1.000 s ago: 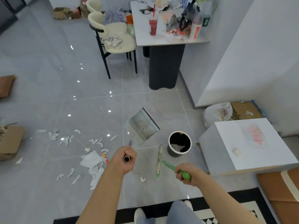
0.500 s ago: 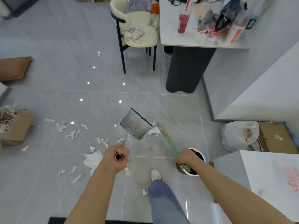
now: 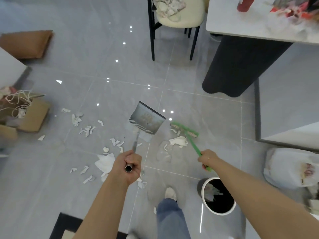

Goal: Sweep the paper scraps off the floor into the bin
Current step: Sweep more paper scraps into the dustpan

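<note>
Cardboard boxes [image 3: 32,114] sit at the left edge of the frame, one spilling string. White paper scraps [image 3: 86,131] lie scattered over the grey floor [image 3: 86,57] from lower left toward centre, with a larger crumpled sheet [image 3: 105,162] just left of the left hand [image 3: 128,163]. That hand is wrapped round the metal pole of a dustpan [image 3: 146,120], whose toothed edge hangs low, apparently to receive debris. Right of centre, the right hand [image 3: 208,158] grips a green broom [image 3: 185,129], its head set just behind a crumpled wad [image 3: 178,141], probably to push it toward the pan. At lower right stands the bin [image 3: 218,195], black inside with paper already in it, close by the feet for easy emptying. A dark-pedestalled tabletop [image 3: 241,19] fills the upper right.
</note>
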A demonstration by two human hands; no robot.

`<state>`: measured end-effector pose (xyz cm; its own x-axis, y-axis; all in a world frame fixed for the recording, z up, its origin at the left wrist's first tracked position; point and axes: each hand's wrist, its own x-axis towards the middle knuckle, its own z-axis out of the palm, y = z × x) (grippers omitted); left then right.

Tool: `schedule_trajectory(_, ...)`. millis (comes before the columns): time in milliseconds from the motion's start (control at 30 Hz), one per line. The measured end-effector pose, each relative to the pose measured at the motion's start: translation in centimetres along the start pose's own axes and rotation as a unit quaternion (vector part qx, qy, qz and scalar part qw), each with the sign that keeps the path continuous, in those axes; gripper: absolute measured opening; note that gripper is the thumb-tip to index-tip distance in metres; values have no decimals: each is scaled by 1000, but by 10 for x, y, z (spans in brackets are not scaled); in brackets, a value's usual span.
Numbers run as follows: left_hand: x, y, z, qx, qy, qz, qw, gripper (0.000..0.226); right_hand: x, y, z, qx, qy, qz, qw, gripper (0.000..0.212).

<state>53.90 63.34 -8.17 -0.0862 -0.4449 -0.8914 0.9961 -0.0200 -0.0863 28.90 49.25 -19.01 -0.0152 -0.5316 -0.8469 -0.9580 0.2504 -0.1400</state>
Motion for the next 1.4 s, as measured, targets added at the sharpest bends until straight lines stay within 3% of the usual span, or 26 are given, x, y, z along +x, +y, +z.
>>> schedule_trajectory(267, 13, 6, 13, -29, 29, -4, 999, 26, 1, 33, 49, -57, -104, -16, 993, 27)
schedule_trajectory(433, 9, 9, 15, -31, 53, 3, 998, 18, -8, 35, 7, -78, -142, -34, 986, 34)
schedule_trajectory(600, 3, 12, 18, -38, 64, 9, 997, 20, -16, 16, -22, -66, -110, -37, 991, 40)
schedule_trajectory(767, -3, 20, 11, -25, 59, 9, 998, 22, -7, -1, 14, -51, -80, -40, 995, 38)
schedule_trajectory(1167, -47, 64, -55, 34, 28, -15, 999, 25, -96, 5, 103, -79, -158, 6, 984, 50)
schedule_trajectory(1400, -92, 113, -146, 75, -5, -55, 996, 28, -189, -15, 185, -125, -63, -19, 990, 49)
